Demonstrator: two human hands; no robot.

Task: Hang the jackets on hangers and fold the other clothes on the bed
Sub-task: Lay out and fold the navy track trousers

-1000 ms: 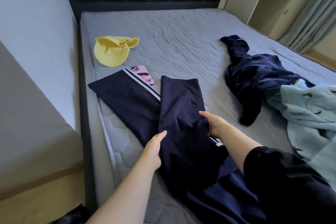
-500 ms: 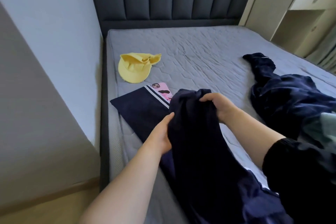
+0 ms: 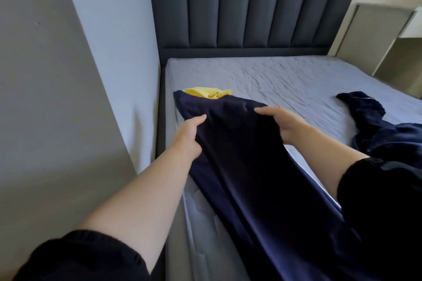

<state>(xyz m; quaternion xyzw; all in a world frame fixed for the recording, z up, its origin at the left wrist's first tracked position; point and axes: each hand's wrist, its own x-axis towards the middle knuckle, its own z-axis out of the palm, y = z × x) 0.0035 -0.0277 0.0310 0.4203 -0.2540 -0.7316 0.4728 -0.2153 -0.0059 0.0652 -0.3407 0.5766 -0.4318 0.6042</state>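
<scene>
Over bed [image 3: 285, 80] edge | navy trousers [image 3: 239, 155] span both grips | left hand [image 3: 188, 137] clutches left side | right hand [image 3: 285, 123] clutches right side

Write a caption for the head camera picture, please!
Left hand and right hand grip navy trousers over the bed, yellow hat peeking behind.

Headboard [image 3: 251, 7]: dark grey, padded in upright channels, straight ahead of me at 12 o'clock.
Mattress [image 3: 285, 80]: grey quilted top, wrinkled, running from the headboard toward my 3 o'clock.
Wall [image 3: 45, 75]: grey, close at my 9 o'clock, with a paler bluish stretch meeting the mattress edge.
Cabinet [image 3: 376, 36]: beige, at 2 o'clock beside the headboard.
Light: soft, brightest on the mattress's far half.
</scene>
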